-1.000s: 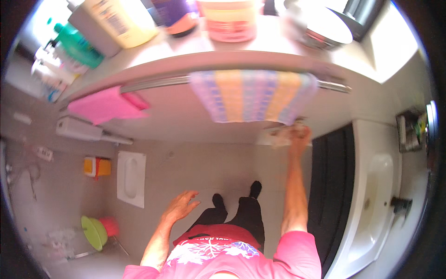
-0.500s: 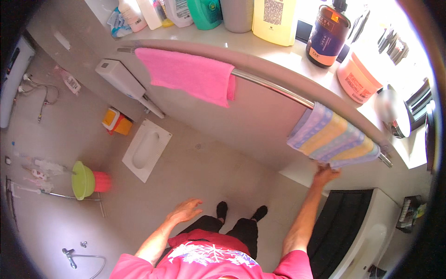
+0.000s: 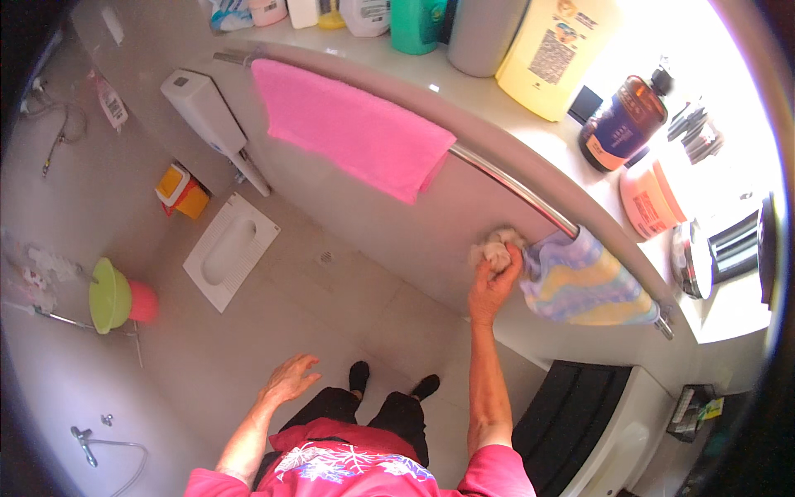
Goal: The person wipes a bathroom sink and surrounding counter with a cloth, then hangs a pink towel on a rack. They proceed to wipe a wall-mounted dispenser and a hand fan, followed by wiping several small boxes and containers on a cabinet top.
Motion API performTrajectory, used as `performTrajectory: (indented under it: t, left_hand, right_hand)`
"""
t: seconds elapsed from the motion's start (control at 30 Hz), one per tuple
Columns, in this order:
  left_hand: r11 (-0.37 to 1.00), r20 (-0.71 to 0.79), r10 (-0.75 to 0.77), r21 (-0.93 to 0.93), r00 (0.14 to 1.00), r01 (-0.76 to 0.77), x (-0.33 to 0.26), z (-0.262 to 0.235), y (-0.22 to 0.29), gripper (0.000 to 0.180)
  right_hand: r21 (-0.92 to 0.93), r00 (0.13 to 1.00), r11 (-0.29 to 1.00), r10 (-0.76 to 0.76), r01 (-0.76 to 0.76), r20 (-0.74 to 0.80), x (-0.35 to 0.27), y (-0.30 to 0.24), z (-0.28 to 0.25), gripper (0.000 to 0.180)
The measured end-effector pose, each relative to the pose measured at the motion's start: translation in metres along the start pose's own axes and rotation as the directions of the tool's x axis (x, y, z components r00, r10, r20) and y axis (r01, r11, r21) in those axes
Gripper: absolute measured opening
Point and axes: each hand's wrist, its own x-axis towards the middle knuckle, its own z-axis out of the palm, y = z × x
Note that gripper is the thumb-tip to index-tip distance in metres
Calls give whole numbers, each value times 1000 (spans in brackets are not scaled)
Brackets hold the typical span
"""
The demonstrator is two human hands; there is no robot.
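Observation:
My right hand point(image 3: 494, 290) is raised at the wall below the metal towel bar point(image 3: 513, 186), its fingers closed on a crumpled beige cloth-like wad point(image 3: 497, 248); its exact kind is unclear. Just right of that hand, a striped blue, purple and yellow towel point(image 3: 584, 282) hangs from the bar, its left edge ruffled and close to the fingers. Further left on the same bar hangs a pink towel point(image 3: 352, 124). My left hand point(image 3: 290, 378) hovers over the floor in front of my body, fingers apart and holding nothing.
Above the bar, a ledge point(image 3: 431, 87) carries a yellow bottle point(image 3: 551, 58), a brown pump bottle point(image 3: 625, 124) and a pink tub point(image 3: 654, 195). On the floor lies a squat toilet point(image 3: 230, 253). A black-covered bathtub point(image 3: 580, 422) stands at right, a green basin point(image 3: 109, 296) at left.
My right hand has come from beneath the striped towel up to its left side, and the beige wad now shows in it. The towel's edge has bunched. The whole view has shifted.

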Motion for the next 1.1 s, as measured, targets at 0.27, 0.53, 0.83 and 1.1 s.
performTrajectory:
  t: [0.27, 0.53, 0.83, 1.1]
  left_hand:
    - [996, -91, -53, -81, 994, 46, -7, 21, -6, 36]
    - [994, -192, -32, -106, 981, 12, -9, 71, 18, 33]
    - [967, -197, -102, -248, 975, 51, -21, 128, 64, 35]
    - [932, -245, -186, -351, 951, 91, -27, 159, 40, 33]
  right_hand:
    - [-650, 583, 211, -689, 730, 430, 69, -12, 56, 48]
    - [-197, 148, -88, -392, 976, 908, 66, 87, -60, 49]
    - [-384, 417, 472, 39, 793, 908, 43, 132, -129, 45]
    - [-127, 441, 860, -121, 494, 890, 37, 55, 1, 34]
